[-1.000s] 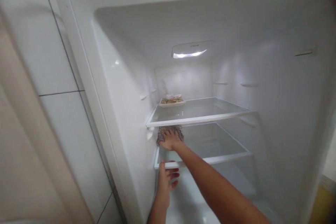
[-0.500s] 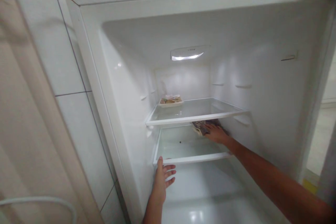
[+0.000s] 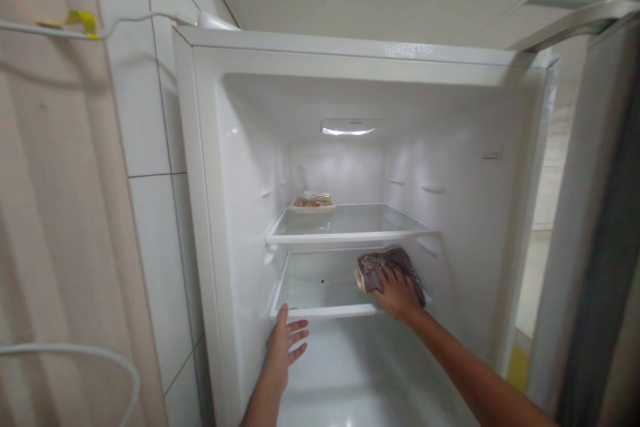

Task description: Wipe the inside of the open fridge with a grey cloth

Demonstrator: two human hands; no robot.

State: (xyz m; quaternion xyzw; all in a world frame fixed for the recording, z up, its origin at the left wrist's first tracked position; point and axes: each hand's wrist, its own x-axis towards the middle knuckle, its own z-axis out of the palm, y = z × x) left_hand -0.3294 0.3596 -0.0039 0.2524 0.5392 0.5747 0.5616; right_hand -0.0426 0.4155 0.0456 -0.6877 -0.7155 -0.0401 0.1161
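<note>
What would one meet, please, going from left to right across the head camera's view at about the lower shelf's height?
Beige curtain-like panel, tiled wall, left hand, dark speck, patterned cloth, open fridge door.

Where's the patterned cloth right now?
In the head view, the cloth is under the right hand, at the right side of the second fridge shelf down.
</note>
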